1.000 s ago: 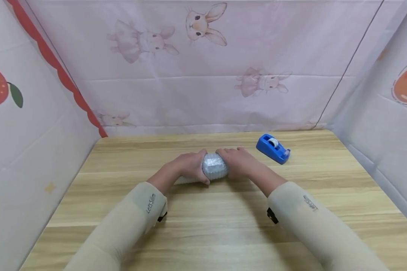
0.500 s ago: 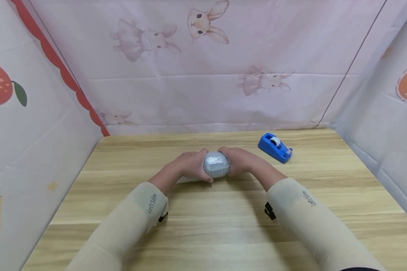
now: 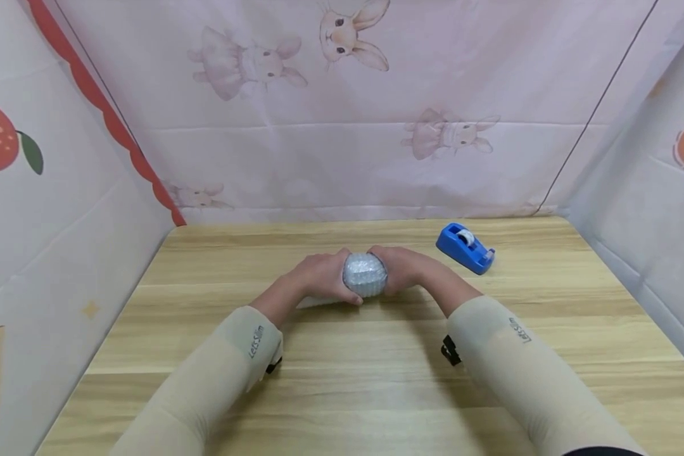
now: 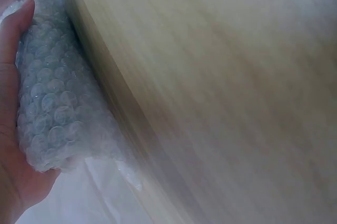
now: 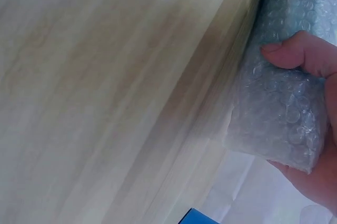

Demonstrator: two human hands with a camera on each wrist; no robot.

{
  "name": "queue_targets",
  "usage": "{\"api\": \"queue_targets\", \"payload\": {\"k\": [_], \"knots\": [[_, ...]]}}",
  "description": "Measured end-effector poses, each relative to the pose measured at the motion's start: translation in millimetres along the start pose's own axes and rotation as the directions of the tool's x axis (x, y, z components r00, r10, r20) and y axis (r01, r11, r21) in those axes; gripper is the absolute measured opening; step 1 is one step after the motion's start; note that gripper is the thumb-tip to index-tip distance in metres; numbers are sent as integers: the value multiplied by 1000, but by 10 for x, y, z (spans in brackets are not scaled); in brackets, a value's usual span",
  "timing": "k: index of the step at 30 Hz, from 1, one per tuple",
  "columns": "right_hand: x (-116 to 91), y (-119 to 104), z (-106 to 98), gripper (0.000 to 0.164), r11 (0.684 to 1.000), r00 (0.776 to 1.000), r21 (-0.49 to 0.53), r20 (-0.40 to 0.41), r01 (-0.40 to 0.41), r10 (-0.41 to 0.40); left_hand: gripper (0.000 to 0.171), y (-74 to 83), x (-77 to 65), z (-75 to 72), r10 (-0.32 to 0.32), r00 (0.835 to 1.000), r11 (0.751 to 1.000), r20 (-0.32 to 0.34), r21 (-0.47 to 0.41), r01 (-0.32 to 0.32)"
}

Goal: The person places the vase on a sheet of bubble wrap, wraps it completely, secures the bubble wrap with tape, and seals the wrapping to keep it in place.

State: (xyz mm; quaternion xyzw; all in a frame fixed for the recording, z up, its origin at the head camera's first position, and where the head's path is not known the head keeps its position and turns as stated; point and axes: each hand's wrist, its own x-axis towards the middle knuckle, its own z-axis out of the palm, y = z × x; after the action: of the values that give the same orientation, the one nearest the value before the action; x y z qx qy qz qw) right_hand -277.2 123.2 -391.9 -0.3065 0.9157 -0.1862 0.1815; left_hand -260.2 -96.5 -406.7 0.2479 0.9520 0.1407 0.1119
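A bundle wrapped in clear bubble wrap (image 3: 365,275) lies between my two hands at the middle of the table. What is inside the wrap is hidden. My left hand (image 3: 323,277) grips its left part, thumb on the near side. My right hand (image 3: 403,267) holds the right part. In the left wrist view the bubble wrap (image 4: 58,92) shows as a thick roll with a loose flap close over the wood. The right wrist view has the right thumb (image 5: 300,52) pressing on the wrap near its end, and the other hand's fingertip farther along.
A blue tape dispenser (image 3: 465,248) with a roll of tape stands at the back right of the wooden table (image 3: 370,380). Rabbit-printed cloth (image 3: 330,171) closes off the back, and more printed cloth hangs at both sides.
My right hand's fingers have drawn in around the bundle. The bundle has rolled slightly between the hands, and the head view has shifted a little.
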Motion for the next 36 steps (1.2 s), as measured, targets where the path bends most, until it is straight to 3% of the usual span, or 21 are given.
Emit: {"api": "queue_targets", "payload": {"k": [9,20,27,36], "knots": [[-4,8,-74,77,998,997,34,59,-59,57,83,19,33,-28,9,1000,1000,5,0,-9],[37,33,-53,73,997,993,57,108,-61,54,82,4,-19,-35,21,1000,1000,6,5,-21],[50,31,-54,72,993,989,86,136,-78,65,82,1,-57,-49,86,996,992,-22,93,-84],[59,15,-95,72,991,980,95,182,-99,80,79,58,-135,-35,81,994,950,-76,309,-54]]}}
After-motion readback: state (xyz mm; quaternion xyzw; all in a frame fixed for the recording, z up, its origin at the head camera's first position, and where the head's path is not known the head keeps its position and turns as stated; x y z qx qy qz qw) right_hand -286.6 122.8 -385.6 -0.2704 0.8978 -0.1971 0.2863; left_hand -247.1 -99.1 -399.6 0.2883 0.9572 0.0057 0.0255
